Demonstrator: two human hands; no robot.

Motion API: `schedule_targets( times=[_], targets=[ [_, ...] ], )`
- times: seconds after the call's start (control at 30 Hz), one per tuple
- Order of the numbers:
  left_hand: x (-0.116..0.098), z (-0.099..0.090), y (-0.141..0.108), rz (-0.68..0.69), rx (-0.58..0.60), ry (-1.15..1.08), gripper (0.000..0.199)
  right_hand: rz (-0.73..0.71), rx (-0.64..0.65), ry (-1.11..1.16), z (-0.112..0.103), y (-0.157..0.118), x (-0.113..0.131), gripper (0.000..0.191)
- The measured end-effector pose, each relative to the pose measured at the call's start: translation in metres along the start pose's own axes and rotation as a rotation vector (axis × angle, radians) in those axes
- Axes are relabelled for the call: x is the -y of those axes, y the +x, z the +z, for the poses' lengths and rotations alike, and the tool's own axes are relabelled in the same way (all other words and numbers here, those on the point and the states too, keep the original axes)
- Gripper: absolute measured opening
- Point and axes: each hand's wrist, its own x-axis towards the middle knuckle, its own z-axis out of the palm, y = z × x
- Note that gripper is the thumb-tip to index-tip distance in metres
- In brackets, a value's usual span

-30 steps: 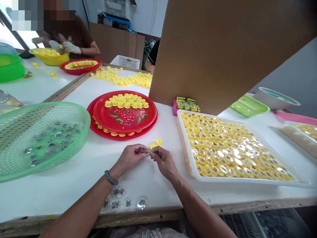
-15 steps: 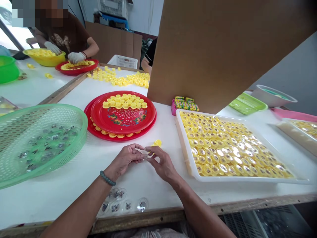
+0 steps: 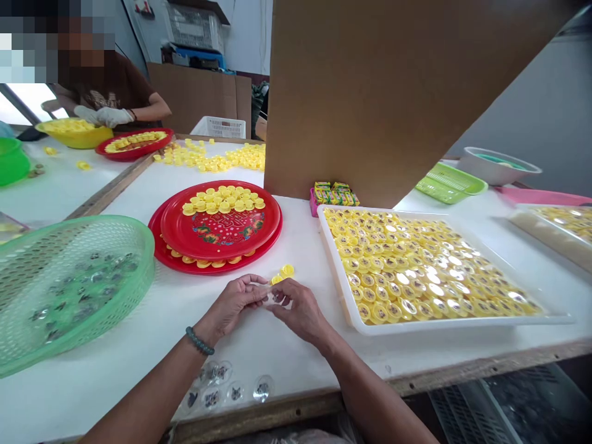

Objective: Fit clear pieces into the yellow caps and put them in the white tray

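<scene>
My left hand (image 3: 237,302) and my right hand (image 3: 300,309) meet over the white table, their fingertips pinching a small clear printed disc (image 3: 272,298) between them. Just beyond the fingers lie a yellow cap-like piece (image 3: 287,270) and a second one partly hidden by my right hand. Near the table's front edge, below my left wrist, several loose clear discs (image 3: 235,391) with dark animal-like pictures lie flat. To the right, a white tray (image 3: 340,296) is packed with rows of yellow pieces bearing such discs.
Stacked red plates (image 3: 185,237) hold yellow pieces. A green basket (image 3: 139,246) with clear discs stands at left. A cardboard sheet (image 3: 361,98) rises behind a pink box of small packets (image 3: 335,194). Across the table, a gloved person works by a yellow bowl (image 3: 87,137).
My fingers have shifted round the clear disc, which now shows more plainly. The view has swung slightly right and up. The person opposite has drawn their gloved hands together near the yellow bowl.
</scene>
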Motion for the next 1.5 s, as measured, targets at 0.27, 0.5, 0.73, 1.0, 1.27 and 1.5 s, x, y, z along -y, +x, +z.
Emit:
schedule_targets(
  times=[0.27,0.5,0.73,1.0,1.27,1.5],
  targets=[
    [-0.025,0.016,0.033,0.498,0.056,1.190,0.034,0.136,-0.459,-0.061,-0.016,0.007,-0.004,0.018],
    [-0.011,0.025,0.026,0.428,0.041,1.402,0.019,0.056,-0.421,-0.030,-0.008,0.004,-0.006,0.020],
    [0.000,0.015,-0.008,0.288,-0.095,1.313,0.025,0.025,-0.246,-0.017,-0.004,0.001,-0.008,0.025],
    [0.019,-0.003,-0.011,0.277,-0.172,0.916,0.025,0.017,-0.070,-0.030,0.000,-0.001,-0.007,0.024],
    [0.030,-0.007,-0.003,0.346,-0.175,0.709,0.019,-0.025,0.036,-0.233,0.016,-0.001,-0.013,0.027],
    [0.027,-0.004,0.000,0.344,-0.159,0.721,0.022,-0.084,0.076,-0.264,0.015,0.005,-0.018,0.029]
  ],
)
